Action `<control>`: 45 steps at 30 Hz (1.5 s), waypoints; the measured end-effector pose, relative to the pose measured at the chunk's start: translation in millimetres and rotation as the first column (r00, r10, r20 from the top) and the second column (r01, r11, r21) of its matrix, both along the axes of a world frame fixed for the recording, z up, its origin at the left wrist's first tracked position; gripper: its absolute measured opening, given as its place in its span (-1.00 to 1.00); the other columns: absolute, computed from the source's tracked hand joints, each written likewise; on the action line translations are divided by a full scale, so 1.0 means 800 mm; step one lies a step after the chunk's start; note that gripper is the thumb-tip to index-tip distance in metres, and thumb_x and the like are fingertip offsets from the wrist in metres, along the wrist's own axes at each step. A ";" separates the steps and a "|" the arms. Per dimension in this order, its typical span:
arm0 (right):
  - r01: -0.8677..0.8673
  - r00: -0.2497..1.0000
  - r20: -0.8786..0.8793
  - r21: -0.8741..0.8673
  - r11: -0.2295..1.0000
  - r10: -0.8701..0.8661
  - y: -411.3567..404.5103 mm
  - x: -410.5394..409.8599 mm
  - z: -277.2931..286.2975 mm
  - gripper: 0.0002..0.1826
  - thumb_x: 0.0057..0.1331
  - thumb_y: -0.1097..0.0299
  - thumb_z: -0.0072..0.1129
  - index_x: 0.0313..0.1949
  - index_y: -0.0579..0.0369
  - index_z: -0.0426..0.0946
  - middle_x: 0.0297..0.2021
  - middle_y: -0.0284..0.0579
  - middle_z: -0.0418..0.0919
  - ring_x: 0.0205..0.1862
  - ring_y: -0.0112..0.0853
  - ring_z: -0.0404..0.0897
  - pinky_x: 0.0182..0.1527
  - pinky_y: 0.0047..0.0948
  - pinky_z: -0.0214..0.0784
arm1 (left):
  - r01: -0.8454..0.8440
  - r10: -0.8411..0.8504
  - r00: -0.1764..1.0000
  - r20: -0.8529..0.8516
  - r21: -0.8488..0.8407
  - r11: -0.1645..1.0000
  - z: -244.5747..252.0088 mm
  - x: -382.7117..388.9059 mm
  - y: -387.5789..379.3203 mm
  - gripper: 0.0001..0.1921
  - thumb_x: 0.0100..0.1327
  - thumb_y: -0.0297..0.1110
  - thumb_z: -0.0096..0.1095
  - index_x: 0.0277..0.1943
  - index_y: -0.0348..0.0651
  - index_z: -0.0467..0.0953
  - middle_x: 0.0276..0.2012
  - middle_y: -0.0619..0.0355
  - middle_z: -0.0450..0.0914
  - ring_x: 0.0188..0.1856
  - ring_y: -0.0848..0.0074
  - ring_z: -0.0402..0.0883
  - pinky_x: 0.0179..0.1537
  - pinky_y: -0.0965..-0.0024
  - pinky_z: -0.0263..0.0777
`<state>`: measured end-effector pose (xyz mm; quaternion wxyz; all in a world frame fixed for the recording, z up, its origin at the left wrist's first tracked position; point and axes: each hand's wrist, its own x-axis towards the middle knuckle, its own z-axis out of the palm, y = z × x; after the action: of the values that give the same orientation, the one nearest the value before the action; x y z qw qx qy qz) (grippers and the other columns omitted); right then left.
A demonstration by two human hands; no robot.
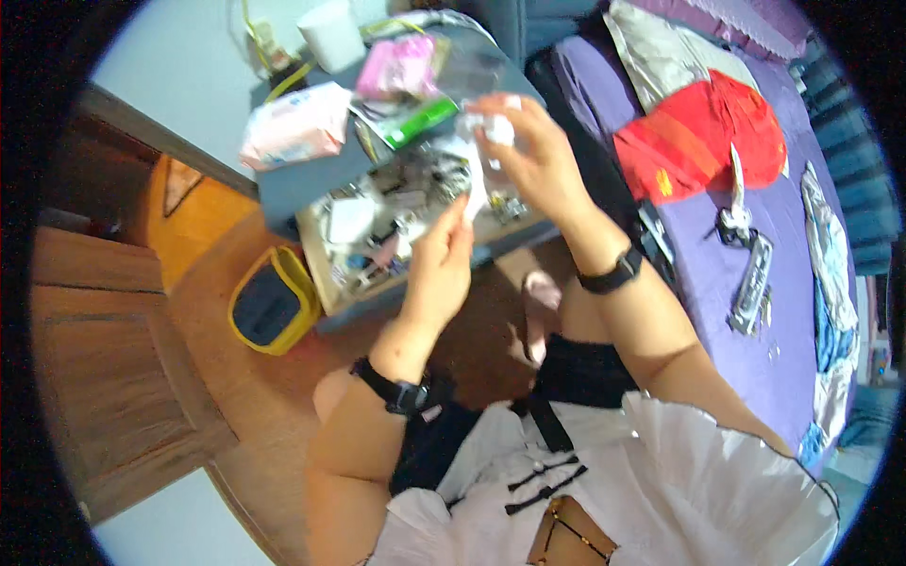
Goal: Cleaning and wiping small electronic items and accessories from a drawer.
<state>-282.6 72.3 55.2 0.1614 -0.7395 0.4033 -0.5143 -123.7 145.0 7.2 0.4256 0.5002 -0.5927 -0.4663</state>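
Observation:
Over an open drawer [311, 247] of a bedside cabinet, my two hands hold a white, limp thing [478, 185] between them; blur hides whether it is tissue, cloth or cable. My left hand [440, 265] pinches its lower end. Higher and to the right, my right hand [538, 152] has its fingers curled around the bunched white upper part [497, 129]. Small mixed items fill the drawer below, among them a white square object [352, 218] and several metal pieces [453, 173].
On the grey cabinet top [304, 185] stand a wipes pack [297, 127], a green box [422, 122], a pink packet [398, 67] and a white container [331, 35]. A yellow-rimmed bin [308, 304] stands left. The purple-sheeted bed [697, 283] at right holds red cloth [697, 145].

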 end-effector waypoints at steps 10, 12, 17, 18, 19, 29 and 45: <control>-0.040 0.887 -0.460 -0.175 0.984 -0.046 0.037 0.020 0.016 -0.58 -0.22 0.30 0.29 -0.24 -0.28 0.58 0.17 -0.16 0.20 0.24 -0.03 0.03 0.13 0.10 -0.12 | 0.000 0.005 0.994 -0.110 0.048 0.999 0.001 0.003 -0.005 -0.78 0.32 -0.28 -0.06 -0.24 -0.28 0.42 -0.62 0.30 0.31 -0.58 0.68 0.24 -0.55 0.58 0.15; -0.016 0.882 -0.464 -0.189 0.982 -0.075 0.034 0.021 0.020 -0.58 -0.21 0.34 0.28 -0.24 -0.26 0.58 0.18 -0.14 0.20 0.24 -0.03 0.03 0.15 0.06 -0.10 | -0.105 0.112 0.990 0.080 -0.080 0.991 0.001 -0.001 -0.004 -0.76 0.29 -0.30 -0.01 -0.22 -0.33 0.46 -0.56 0.08 0.48 -0.52 0.51 0.42 -0.44 0.45 0.31; 0.073 0.986 0.143 0.117 0.990 -0.089 -0.002 -0.006 0.000 -0.71 0.02 0.40 0.21 -0.19 -0.08 0.57 0.08 0.01 0.31 0.05 -0.24 0.35 0.00 -0.41 0.26 | -0.116 0.159 0.972 0.174 -0.234 0.965 0.004 -0.020 -0.002 -0.71 0.26 -0.31 0.02 -0.08 -0.35 0.46 -0.25 -0.18 0.55 -0.24 0.20 0.58 -0.19 0.35 0.39; -0.011 0.963 0.268 0.156 0.988 -0.031 -0.005 -0.002 -0.004 -0.78 0.17 0.37 0.13 -0.17 0.03 0.56 -0.11 -0.09 0.48 -0.13 -0.42 0.47 -0.13 -0.52 0.32 | -0.136 0.204 0.956 0.211 -0.297 0.945 0.003 -0.017 -0.001 -0.72 0.26 -0.32 0.02 -0.09 -0.35 0.47 -0.25 -0.18 0.55 -0.23 0.17 0.57 -0.19 0.33 0.40; -0.010 0.961 0.275 0.147 0.989 -0.031 -0.006 -0.003 -0.006 -0.78 0.17 0.37 0.13 -0.17 0.03 0.56 -0.11 -0.09 0.48 -0.13 -0.42 0.47 -0.13 -0.52 0.32 | -0.152 0.250 0.937 0.244 -0.359 0.921 0.004 -0.015 -0.001 -0.73 0.25 -0.33 0.02 -0.10 -0.36 0.47 -0.25 -0.18 0.55 -0.23 0.14 0.56 -0.19 0.30 0.40; -0.579 0.427 0.869 0.474 0.663 -0.249 -0.001 0.008 -0.006 -0.80 0.27 0.23 0.01 -0.24 0.06 0.46 -0.37 -0.24 0.56 -0.39 -0.46 0.54 -0.33 -0.44 0.37 | -0.198 0.299 0.931 0.211 -0.397 0.896 0.008 -0.013 0.004 -0.74 0.25 -0.38 0.02 -0.08 -0.37 0.45 -0.47 -0.05 0.52 -0.49 0.34 0.47 -0.41 0.37 0.34; -0.561 0.656 0.749 0.565 0.605 -0.091 0.006 0.030 -0.034 -0.62 0.32 0.12 -0.10 -0.14 0.21 0.45 -0.28 -0.18 0.55 -0.34 -0.48 0.50 -0.23 -0.51 0.31 | -0.159 0.190 0.823 -0.535 0.105 0.982 0.014 -0.016 -0.028 -0.73 0.38 -0.25 -0.24 -0.08 -0.23 0.35 -0.57 0.26 0.38 -0.67 0.74 0.25 -0.70 0.70 0.05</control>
<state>-258.6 77.3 28.0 0.6721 -0.3884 0.3712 -0.5096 -136.1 122.4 18.4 0.6027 0.4115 -0.3865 -0.5640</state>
